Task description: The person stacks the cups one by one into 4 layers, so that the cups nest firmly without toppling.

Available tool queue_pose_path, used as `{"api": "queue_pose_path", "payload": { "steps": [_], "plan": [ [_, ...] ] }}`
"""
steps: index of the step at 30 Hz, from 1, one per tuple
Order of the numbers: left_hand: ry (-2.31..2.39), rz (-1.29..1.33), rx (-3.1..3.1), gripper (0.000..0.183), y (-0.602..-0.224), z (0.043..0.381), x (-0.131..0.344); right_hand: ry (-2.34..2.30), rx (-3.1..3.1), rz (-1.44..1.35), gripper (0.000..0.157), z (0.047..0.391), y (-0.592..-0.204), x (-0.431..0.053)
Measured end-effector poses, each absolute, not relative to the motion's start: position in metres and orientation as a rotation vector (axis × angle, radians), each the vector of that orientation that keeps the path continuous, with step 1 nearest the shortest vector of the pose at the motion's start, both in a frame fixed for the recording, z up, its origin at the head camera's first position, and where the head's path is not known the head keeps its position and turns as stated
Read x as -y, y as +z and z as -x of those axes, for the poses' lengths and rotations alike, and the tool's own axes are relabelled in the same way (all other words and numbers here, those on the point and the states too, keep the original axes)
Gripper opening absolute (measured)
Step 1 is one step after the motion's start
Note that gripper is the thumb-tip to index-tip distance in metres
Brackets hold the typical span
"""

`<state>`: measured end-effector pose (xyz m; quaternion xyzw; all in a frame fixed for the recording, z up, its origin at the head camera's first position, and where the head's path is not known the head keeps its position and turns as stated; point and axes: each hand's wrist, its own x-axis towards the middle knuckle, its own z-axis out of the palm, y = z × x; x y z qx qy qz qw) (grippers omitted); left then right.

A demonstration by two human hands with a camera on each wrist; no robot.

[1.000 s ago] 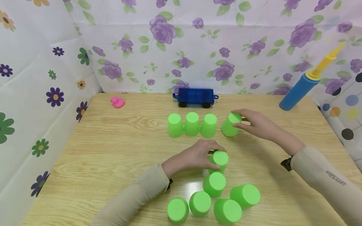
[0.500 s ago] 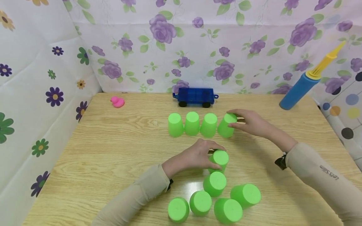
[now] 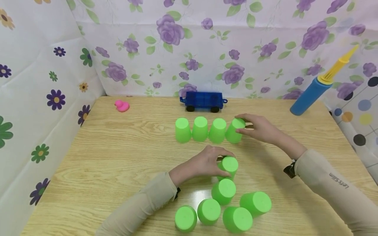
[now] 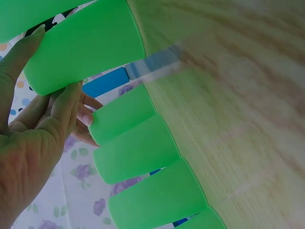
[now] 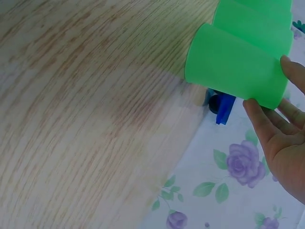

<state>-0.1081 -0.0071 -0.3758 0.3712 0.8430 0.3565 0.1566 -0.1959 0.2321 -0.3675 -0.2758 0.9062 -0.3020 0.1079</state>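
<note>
Four green cups stand upside down in a row across the table. At the row's right end, my right hand (image 3: 260, 128) grips the last cup (image 3: 235, 131) near its top; the right wrist view shows thumb and fingers on either side of this cup (image 5: 238, 67). Closer to me, my left hand (image 3: 208, 161) holds another upturned cup (image 3: 229, 165) between thumb and fingers, also seen in the left wrist view as a large green cup (image 4: 86, 47). Right in front of that one is a further cup (image 3: 223, 191), with several more cups (image 3: 209, 211) near the table's front.
A blue toy wagon (image 3: 203, 100) stands behind the row. Far left sits a pink toy duck (image 3: 122, 105), and a blue and yellow hand pump (image 3: 311, 95) leans at the back right. Floral cloth (image 3: 189, 49) hangs along the wooden table's (image 3: 118, 154) back edge.
My right hand has slid its cup leftward, closing the gap to the three other cups in the row. My left hand has stayed in place on its cup.
</note>
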Motion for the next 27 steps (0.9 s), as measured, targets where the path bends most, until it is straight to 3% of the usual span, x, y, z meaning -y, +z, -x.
{"api": "queue_pose_path", "payload": {
  "steps": [16, 27],
  "plan": [
    [1.071, -1.054, -2.412, 0.050, -0.376, 0.107, 0.007, -0.865, -2.776, 0.857, 0.063, 0.181, -0.364, -0.241],
    [1.186, -0.966, -2.353, 0.053, -0.380, 0.106, 0.006, -0.861, -2.960, 0.987, 0.058, 0.113, -0.346, -0.264]
  ]
}}
